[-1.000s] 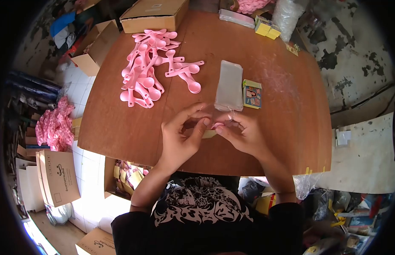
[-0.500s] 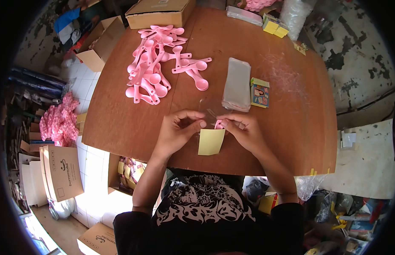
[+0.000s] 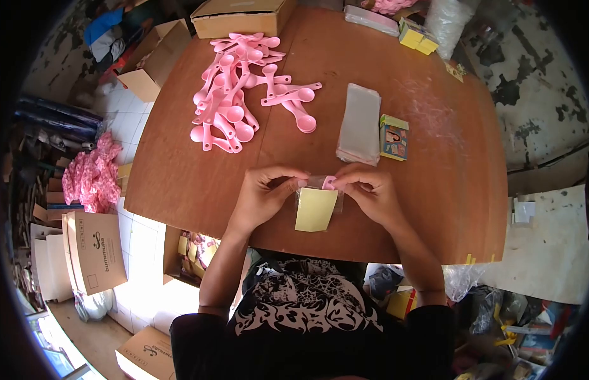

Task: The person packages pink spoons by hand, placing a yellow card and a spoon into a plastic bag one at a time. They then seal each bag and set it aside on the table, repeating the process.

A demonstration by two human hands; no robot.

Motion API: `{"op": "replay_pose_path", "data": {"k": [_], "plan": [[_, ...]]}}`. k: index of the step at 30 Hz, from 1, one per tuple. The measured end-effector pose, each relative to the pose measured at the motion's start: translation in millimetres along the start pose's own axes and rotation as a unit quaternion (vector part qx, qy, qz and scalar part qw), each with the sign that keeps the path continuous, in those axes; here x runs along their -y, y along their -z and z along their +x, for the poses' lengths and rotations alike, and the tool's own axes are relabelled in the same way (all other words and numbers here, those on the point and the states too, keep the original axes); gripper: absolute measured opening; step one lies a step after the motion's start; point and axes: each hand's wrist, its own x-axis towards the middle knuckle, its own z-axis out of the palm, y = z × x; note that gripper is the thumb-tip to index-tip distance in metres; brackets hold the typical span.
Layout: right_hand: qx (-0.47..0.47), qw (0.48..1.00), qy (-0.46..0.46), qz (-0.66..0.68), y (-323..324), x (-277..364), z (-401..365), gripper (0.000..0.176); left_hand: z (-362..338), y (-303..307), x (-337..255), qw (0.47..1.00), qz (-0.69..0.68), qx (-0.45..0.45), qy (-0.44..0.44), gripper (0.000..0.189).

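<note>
Item, in hand: one clear bag (image 3: 315, 182), held above the near part of the brown table (image 3: 180, 183), with a yellow card (image 3: 316, 210) in it. A pink handle end (image 3: 329, 182), pierced with a hole, shows above the card's upper right corner (the card hides whatever lies below).

Left hand (image 3: 264, 193): thumb and fingertips pinching the bag's upper left corner. Right hand (image 3: 370, 190): thumb and fingers closed on the pink handle end at the bag's upper right, covering part of it.

Item, just beyond the right hand: a stack of clear sleeves (image 3: 359, 123), lying lengthwise; touching or nearly touching its right side, a stack of printed cards (image 3: 394, 140).

Item, beyond the left hand: a heap of pink spoons (image 3: 234, 114), crossed and overlapping; beside it, a smaller cluster of spoons (image 3: 305, 121).

Item, far edge: a cardboard box (image 3: 240, 24) behind the heap; yellow packs (image 3: 418, 36) near a bulky clear plastic bundle (image 3: 446, 25).

Item, floor at left: an open carton (image 3: 142, 85) and a crumpled pink bundle (image 3: 95, 177).
</note>
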Motion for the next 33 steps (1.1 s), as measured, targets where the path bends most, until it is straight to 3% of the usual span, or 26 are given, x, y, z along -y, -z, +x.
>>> {"op": "replay_pose_path", "data": {"k": [5,9,18,21,24,26,27,28,30,33], "plan": [[0.002,0.999,-0.012,-0.031,-1,0,-2,0.022,0,2,-3,1.0,0.021,0.018,-0.002,0.019],[0.004,0.999,-0.001,-0.046,-2,-2,-4,0.02,2,5,0,1.0,0.006,0.015,-0.018,0.016],[0.007,1.0,0.008,-0.023,-13,8,-2,0.027,0,3,0,0.999,0.009,0.004,0.046,0.013],[0.008,1.0,0.008,-0.01,-15,0,-5,0.029,2,4,3,0.997,0.065,0.016,-0.029,0.019],[0.005,1.0,0.026,-0.013,-18,7,-7,0.029,-4,0,-9,0.999,-0.044,-0.014,-0.003,0.032],[0.009,1.0,0.028,0.002,-23,13,-10,0.028,-13,6,-21,0.996,-0.01,0.079,0.034,0.045],[0.013,0.999,0.031,0.019,-25,17,-11,0.028,-18,13,-28,0.985,0.088,0.143,0.03,0.049],[0.015,0.999,0.032,0.018,-23,21,-9,0.028,-29,17,-27,0.981,0.082,0.155,0.077,0.049],[0.105,0.993,0.039,-0.024,-13,29,-6,0.026,-51,31,-44,0.967,0.132,0.185,0.117,0.048],[0.052,0.986,-0.024,-0.158,8,37,7,0.018,-97,71,-34,0.963,0.164,0.196,0.088,0.047]]}}
